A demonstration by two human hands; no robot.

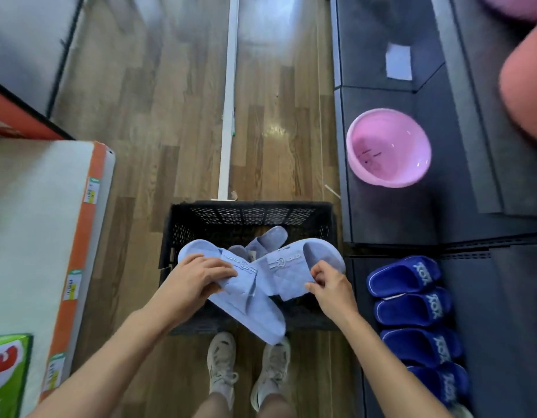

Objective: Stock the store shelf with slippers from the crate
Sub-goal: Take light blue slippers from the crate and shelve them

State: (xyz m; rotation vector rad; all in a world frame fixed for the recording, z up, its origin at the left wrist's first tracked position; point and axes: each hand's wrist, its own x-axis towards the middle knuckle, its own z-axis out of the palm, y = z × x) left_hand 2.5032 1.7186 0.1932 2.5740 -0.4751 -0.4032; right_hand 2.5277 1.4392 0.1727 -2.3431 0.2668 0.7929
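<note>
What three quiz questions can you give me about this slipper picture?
1. True or false: the right hand is empty.
2. How many dark slippers can you see on the shelf? A two, B four, C seven.
3. Fill in: the left hand holds a pale slipper over the black ___.

Key
1. False: it holds the second pale slipper.
2. B.
3. crate.
</note>
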